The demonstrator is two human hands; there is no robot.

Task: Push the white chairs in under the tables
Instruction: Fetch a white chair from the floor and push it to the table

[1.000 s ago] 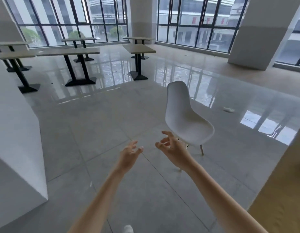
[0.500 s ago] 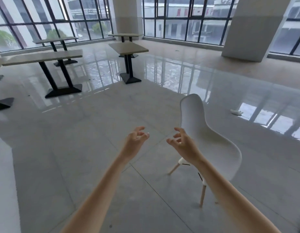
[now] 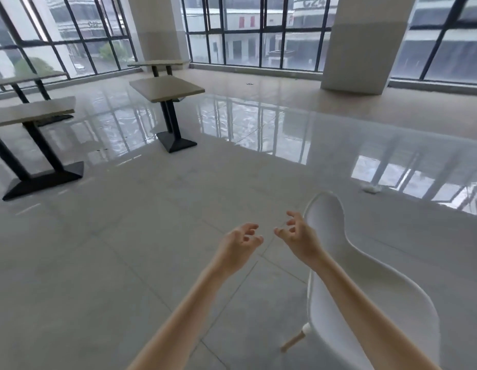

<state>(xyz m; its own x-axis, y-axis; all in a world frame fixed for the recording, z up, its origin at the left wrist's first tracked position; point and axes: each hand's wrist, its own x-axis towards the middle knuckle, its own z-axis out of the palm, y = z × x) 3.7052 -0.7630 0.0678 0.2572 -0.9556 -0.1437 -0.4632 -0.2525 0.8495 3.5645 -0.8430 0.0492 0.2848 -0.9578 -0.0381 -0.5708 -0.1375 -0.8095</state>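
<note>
Two bare hands reach forward over the pale grey tiled floor [image 3: 104, 263], palms turned toward each other with a small gap between them. The left hand [image 3: 238, 243] has its fingers loosely curled and holds nothing. The right hand [image 3: 298, 236] is likewise loosely curled with spread fingers and holds nothing; it hovers just beside the top left edge of the backrest of a white moulded plastic chair with light wooden legs [image 3: 365, 295], and whether a fingertip touches the shell I cannot tell. The right forearm crosses in front of the chair's seat.

The chair stands on the floor at the lower right, well apart from every table, its backrest rising toward the middle of the room and one wooden leg showing under the seat.

A square beige-topped table on a single black pedestal base [image 3: 166, 88] stands in the middle distance to the left of centre. A longer beige-topped table on two black legs and a flat black foot [image 3: 31, 112] stands nearer the left edge, and two more tables of the same kind sit behind them by the black-framed windows [image 3: 258, 30]. Two wide white square pillars [image 3: 365, 44] stand before the glass. A small white scrap [image 3: 369, 188] lies on the glossy floor beyond the chair.
</note>
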